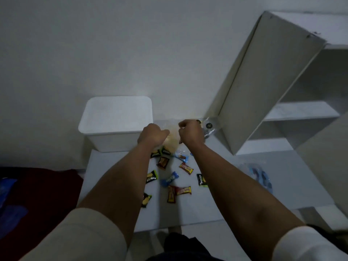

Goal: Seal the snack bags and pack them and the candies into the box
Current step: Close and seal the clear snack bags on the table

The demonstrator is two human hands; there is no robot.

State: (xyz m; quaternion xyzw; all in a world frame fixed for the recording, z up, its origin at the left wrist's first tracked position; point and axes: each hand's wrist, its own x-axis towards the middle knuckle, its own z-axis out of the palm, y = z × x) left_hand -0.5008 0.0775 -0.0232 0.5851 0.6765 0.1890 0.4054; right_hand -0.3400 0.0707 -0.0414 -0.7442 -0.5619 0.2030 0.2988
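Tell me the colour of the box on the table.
White, the box, lid included; it shows clearly in the head view, the only one.

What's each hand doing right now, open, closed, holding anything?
Left hand: closed, pinching the top of the clear snack bag.
Right hand: closed, pinching the same bag's top.

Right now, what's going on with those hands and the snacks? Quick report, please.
Left hand and right hand both pinching the clear snack bag top. White box beside it. Candies loose on the table, unpacked. Nothing blocking.
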